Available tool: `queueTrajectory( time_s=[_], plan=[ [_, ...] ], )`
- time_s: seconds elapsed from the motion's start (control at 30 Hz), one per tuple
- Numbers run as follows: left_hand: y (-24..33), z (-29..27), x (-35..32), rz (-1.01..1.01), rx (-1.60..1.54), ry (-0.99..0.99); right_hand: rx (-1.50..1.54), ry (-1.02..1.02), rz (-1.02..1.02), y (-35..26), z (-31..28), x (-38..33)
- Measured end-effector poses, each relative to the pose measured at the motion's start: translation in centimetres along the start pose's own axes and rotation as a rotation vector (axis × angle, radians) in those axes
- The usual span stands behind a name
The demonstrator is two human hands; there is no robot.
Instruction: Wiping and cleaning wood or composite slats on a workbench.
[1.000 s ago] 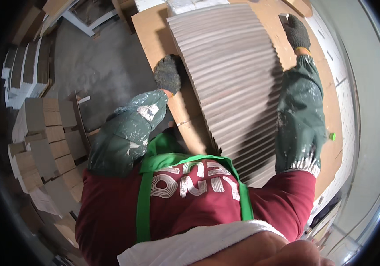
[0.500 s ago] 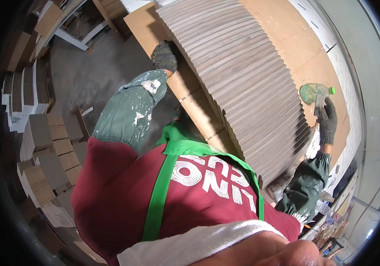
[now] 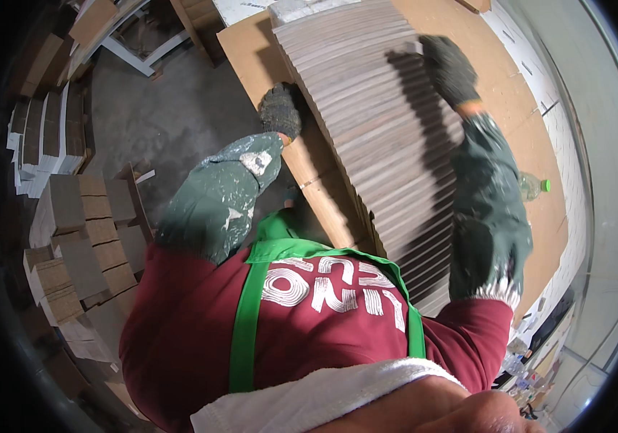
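Note:
A long row of thin grey wood-grain strips (image 3: pixel 366 94) lies side by side on the table. My right hand (image 3: pixel 452 71), in a dark knit glove, is over the far right part of the strips. Its fingers are closed on a small pale thing (image 3: pixel 413 47), of which only an edge shows, and its shadow falls on the strips. My left hand (image 3: pixel 280 112), also gloved, rests on the tan board (image 3: pixel 316 180) along the table's near left edge, beside the strips. Its fingers are too dark and bunched to read. A clear bottle with a green cap (image 3: pixel 534 186) lies right of my right forearm.
Tan sheet board (image 3: pixel 511 94) covers the table on the right, with a white edge beyond it. Stacked boards and blocks (image 3: pixel 81 238) stand on the floor at the left. A white-framed rack (image 3: pixel 128 54) is at the far left.
My right hand has gone from beside the bottle, far and left, to over the strips, carrying the small pale thing. The left hand stays on the tan board; the whole view has shifted slightly.

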State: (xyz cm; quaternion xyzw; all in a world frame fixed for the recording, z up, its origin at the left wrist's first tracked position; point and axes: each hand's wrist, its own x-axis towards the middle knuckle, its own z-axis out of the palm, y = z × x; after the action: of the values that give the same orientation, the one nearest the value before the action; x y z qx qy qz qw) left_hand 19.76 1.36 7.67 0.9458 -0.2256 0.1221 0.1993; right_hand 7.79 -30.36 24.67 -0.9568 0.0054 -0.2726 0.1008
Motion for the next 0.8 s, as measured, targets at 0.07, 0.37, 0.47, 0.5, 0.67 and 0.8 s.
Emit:
queueTrajectory(
  time_s=[0.07,0.37,0.47,0.5,0.67,0.8],
  plan=[
    [-0.7,0.1,-0.4,-0.014,-0.016,0.019,-0.076,0.029,-0.116,0.1,4.5,4.8],
    [-3.6,3.3,-2.3,0.075,0.133,0.041,-0.465,0.002,-0.063,5.0,10.0,10.4],
    [-2.5,2.2,-1.5,0.054,0.148,-0.063,-0.497,0.089,0.126,8.0,7.5,8.3],
    [-2.0,1.6,-1.3,-0.017,0.09,-0.219,-0.454,0.095,0.144,7.7,6.2,7.2],
    [-4.5,3.1,-1.1,0.141,0.308,-0.262,-0.186,0.097,0.162,5.0,-3.9,-3.8],
    [-5.4,4.6,0.4,0.312,0.23,0.006,-0.017,0.128,0.639,4.1,-14.9,-18.6]
  ],
)
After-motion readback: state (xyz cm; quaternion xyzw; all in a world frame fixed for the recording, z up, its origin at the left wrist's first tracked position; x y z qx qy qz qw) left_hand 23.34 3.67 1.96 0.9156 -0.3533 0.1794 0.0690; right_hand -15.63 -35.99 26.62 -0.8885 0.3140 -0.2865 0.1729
